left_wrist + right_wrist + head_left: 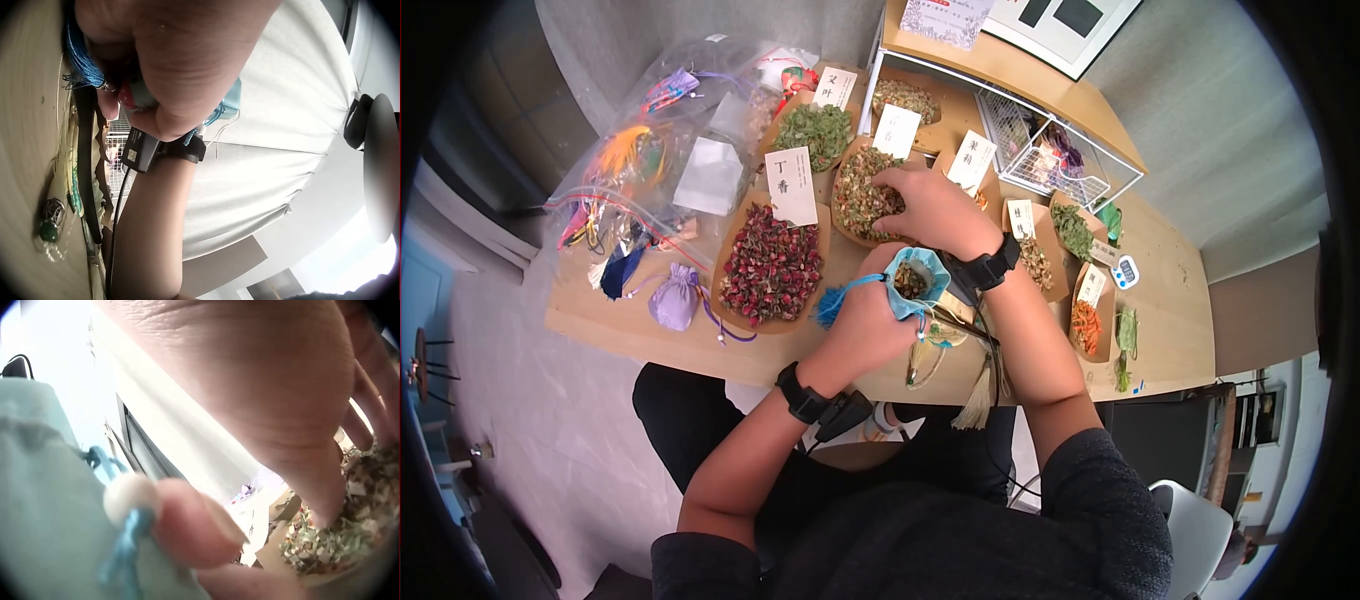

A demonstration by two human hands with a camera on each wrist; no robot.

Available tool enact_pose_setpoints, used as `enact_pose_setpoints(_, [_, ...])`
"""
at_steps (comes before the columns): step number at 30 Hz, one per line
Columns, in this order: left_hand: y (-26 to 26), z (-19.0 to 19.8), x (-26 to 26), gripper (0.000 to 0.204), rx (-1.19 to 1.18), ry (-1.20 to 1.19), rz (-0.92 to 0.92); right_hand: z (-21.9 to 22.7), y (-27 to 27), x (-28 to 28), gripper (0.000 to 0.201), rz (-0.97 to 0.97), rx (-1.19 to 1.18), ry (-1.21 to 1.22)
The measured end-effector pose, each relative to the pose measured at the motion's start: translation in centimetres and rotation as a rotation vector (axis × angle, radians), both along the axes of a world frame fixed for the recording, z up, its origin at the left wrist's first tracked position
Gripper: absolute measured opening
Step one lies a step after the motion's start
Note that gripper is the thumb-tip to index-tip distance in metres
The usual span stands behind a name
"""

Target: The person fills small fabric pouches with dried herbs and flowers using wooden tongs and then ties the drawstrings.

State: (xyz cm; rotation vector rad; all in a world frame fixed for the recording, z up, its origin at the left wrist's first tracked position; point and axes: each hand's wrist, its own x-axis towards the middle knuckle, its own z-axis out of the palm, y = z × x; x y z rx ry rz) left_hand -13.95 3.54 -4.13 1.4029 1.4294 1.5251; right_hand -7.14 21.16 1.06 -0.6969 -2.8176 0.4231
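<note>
My left hand (pixel 868 325) grips a light blue drawstring pouch (pixel 935 268) near the table's front edge. Its mouth is spread, and dried herb bits (pixel 910 281) show inside. A blue tassel (pixel 830 306) hangs by that hand, and a white bead (pixel 128 500) on the cord shows close up in the right wrist view. Beyond the pouch, my right hand (pixel 940 208) reaches into a paper tray of mixed dried herbs (pixel 862 190). In the right wrist view its thumb stands apart from the fingers, thumb tip among the herbs (pixel 325 547); the other fingertips are partly hidden.
Dried rosebuds (pixel 770 265) fill a labelled tray on the left, green leaves (pixel 815 135) behind. A purple pouch (pixel 673 298) and plastic bags of tassels (pixel 625 150) lie further left. More trays, a timer (pixel 1125 272) and a wire-drawer shelf (pixel 1050 165) stand on the right.
</note>
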Motion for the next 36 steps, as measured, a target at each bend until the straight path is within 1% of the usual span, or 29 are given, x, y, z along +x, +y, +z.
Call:
enact_pose_setpoints(1, [0.1,0.0,0.0,0.053,0.006,-0.024,-0.014,-0.1,-0.3,-0.1,0.049,0.011,-0.004,0.001])
enact_pose_setpoints(4, [0.4,-0.6,-0.1,0.053,0.033,0.01,-0.019,-0.1,-0.8,-0.4,0.05,0.049,-0.012,0.01])
enact_pose_setpoints(6, [0.3,-0.8,0.0,0.055,0.033,0.036,0.02,-0.4,-0.6,-0.6,0.047,0.084,-0.02,0.015])
enact_pose_setpoints(10, [0.3,-0.8,0.0,0.057,0.069,0.096,0.049,-0.9,-0.2,-0.7,0.035,0.158,-0.041,0.096])
enact_pose_setpoints(13, [0.3,-0.4,0.0,0.058,0.022,0.052,0.069,-1.6,0.3,-0.9,0.028,0.186,-0.043,0.13])
enact_pose_setpoints(15, [0.5,-0.8,0.0,0.058,0.046,0.041,0.082,-1.9,0.7,-1.0,0.025,0.215,-0.012,0.164])
enact_pose_setpoints(19, [0.8,-1.3,-0.1,0.058,0.052,0.104,0.14,-1.4,0.6,-1.0,0.02,0.197,-0.013,0.173])
enact_pose_setpoints(22, [0.7,-1.1,-0.2,0.058,0.016,0.107,0.159,-1.1,1.1,-0.8,0.018,0.189,-0.015,0.178])
enact_pose_setpoints(25, [1.0,-1.8,-0.1,0.056,0.003,0.044,0.182,-0.6,1.3,-0.4,0.019,0.168,-0.001,0.204])
enact_pose_setpoints(30, [1.3,-2.8,0.0,0.055,-0.002,0.033,0.231,1.4,0.8,-0.2,0.018,0.115,0.009,0.231])
enact_pose_setpoints(34, [1.1,-2.4,-0.2,0.057,-0.005,0.111,0.27,-0.1,1.6,-0.3,0.018,0.144,0.001,0.222])
enact_pose_setpoints(36, [1.4,-2.9,-0.2,0.057,-0.013,0.091,0.281,-0.1,1.8,-0.3,0.018,0.157,0.013,0.22])
